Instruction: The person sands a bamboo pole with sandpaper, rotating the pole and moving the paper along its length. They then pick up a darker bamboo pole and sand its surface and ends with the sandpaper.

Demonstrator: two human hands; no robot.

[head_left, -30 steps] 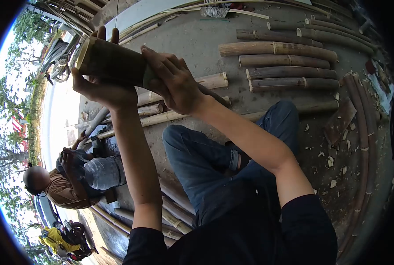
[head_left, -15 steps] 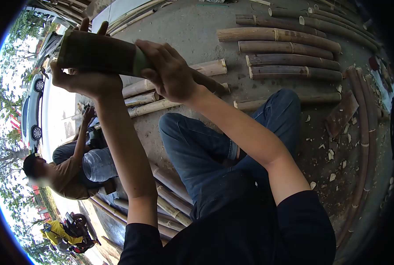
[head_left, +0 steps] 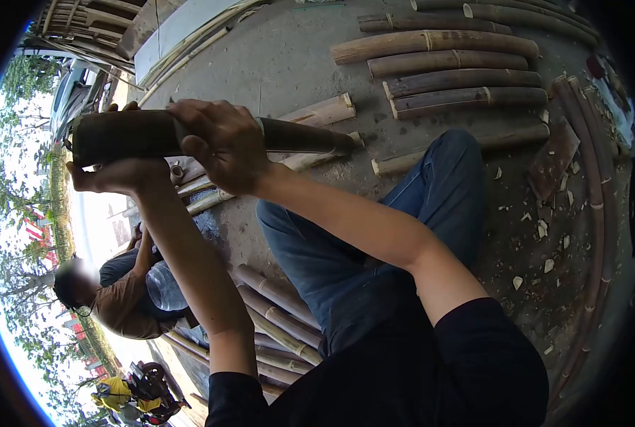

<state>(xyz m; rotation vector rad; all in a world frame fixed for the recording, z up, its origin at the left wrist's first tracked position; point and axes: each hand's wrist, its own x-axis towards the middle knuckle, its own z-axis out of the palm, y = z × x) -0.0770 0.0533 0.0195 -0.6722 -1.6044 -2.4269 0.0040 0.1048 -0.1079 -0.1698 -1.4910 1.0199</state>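
Note:
A thick dark bamboo pole (head_left: 303, 136) is held up across the upper left, its near end at the far left and its other end reaching down toward the floor pieces. My left hand (head_left: 118, 174) wraps round it from below near the left end, with fingertips showing over the top. Further along, my right hand (head_left: 225, 142) grips the pole from above, and something pale green shows at its edge, too hidden to make out. Beneath the pole lie lighter split bamboo pieces (head_left: 317, 114) on the ground.
Cut bamboo poles (head_left: 467, 67) lie in rows at the upper right, others (head_left: 278, 320) beside my left leg. Long poles (head_left: 595, 213) curve along the right. A rusty blade-like plate (head_left: 553, 160) lies near wood chips. A person (head_left: 122, 306) sits left beside a plastic jug (head_left: 166, 286).
My right hand has moved left and down along with the pole, which now lies more level and shows more length beyond that hand. The view has shifted slightly.

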